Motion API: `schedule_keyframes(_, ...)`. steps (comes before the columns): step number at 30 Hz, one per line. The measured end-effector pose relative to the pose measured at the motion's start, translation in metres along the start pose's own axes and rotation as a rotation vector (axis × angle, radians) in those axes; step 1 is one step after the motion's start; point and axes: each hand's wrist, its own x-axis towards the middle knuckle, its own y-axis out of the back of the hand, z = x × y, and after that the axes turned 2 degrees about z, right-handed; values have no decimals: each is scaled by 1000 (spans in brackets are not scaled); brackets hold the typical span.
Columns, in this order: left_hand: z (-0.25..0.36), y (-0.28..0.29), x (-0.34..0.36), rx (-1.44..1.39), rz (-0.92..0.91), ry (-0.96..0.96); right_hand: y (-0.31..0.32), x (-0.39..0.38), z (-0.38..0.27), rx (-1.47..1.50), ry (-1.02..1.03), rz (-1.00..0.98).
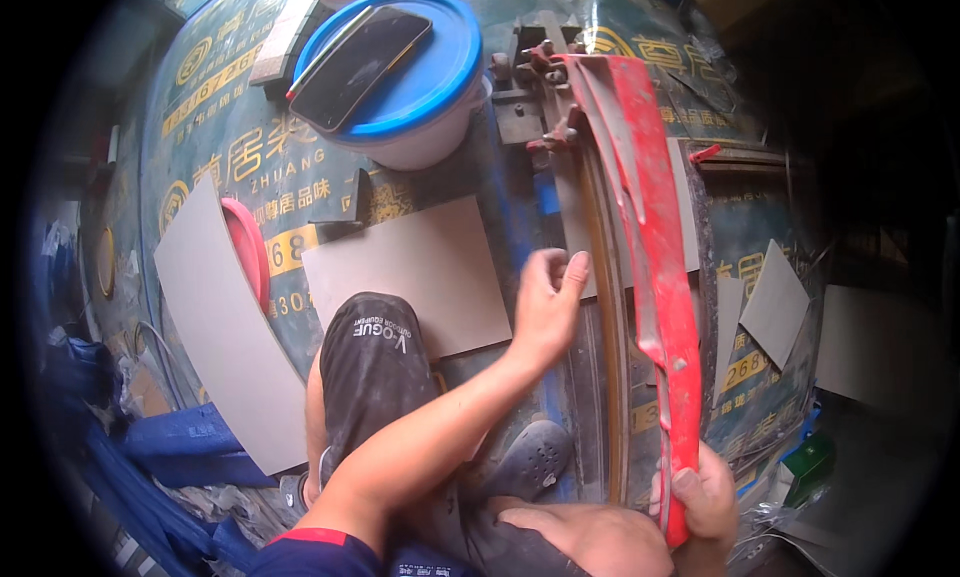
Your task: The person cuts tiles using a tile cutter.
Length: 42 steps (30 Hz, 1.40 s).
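Note:
My right hand [703, 497] is wrapped round the near end of a long red handle [665, 237], part of a manual tile cutter. The handle runs away from me to a dusty metal carriage [540, 87] at the cutter's far end. Over the near-left side of the cutter's rail [605, 377] hovers my left hand [550, 312], its fingers loosely bent and the thumb apart, with nothing seen in it. A pale tile [687, 212] shows partly on the cutter's bed, mostly hidden by the handle. Left of that hand, another pale tile [440, 272] lies on the floor.
A white bucket [420, 147] with a blue lid [450, 67] stands ahead, a dark phone [360, 67] on top. A long pale tile [225, 317] leans at left before a pink round object [245, 247]. Tile pieces [775, 302] lie at right. Blue sheeting [190, 442] is at lower left.

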Motion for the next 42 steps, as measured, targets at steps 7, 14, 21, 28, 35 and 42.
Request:
schedule_keyframes(7,-17,-18,49,519,71,-279,91,226,80,885,-26,-100)
schedule_keyframes(14,-23,-9,58,414,92,-138,63,294,61,960,153,-54)
schedule_keyframes(21,-38,10,63,218,60,-37,55,291,60,1043,238,-40)
schedule_keyframes(28,-29,7,65,611,57,-175,81,240,59,1172,433,129)
schedule_keyframes(35,-22,7,79,533,34,-256,183,156,105,1170,591,676)
schedule_keyframes(42,-12,0,55,257,-51,-164,331,142,264,1398,430,1073)
